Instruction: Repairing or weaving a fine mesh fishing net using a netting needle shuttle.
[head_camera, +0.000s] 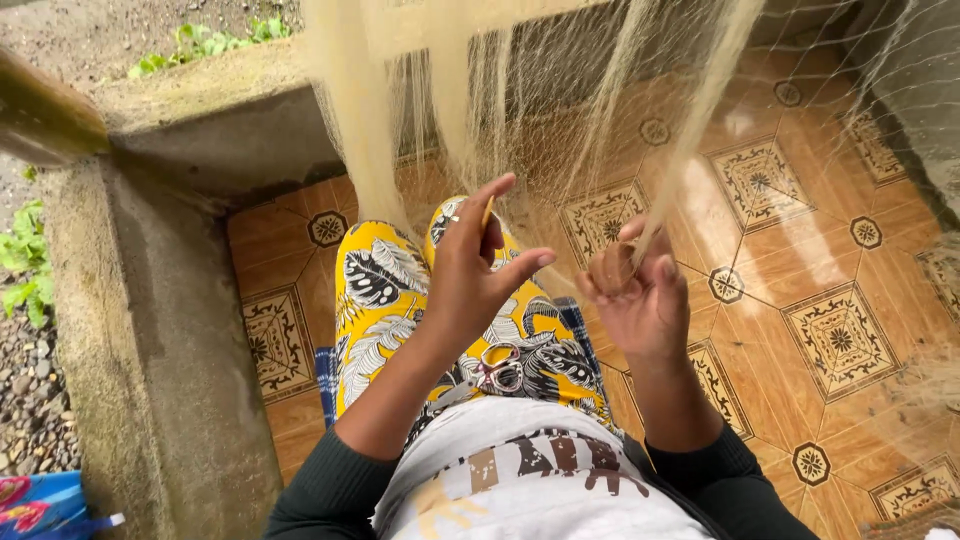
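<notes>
My left hand (470, 270) is raised over my lap with the thumb and fingertips pinched together on a thin yellowish netting needle (488, 212), the other fingers spread. My right hand (635, 290) is closed on a gathered strand of the pale fishing net (560, 90), which hangs down in front of me over the patterned tile floor (800, 250). A pair of scissors (497, 370) lies on my lap against the yellow leaf-print cloth (375, 290).

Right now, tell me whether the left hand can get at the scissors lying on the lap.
Probably yes. The scissors lie uncovered on the lap, just below the left hand. That hand pinches a thin yellow tool, though, so its fingers are not free.
</notes>
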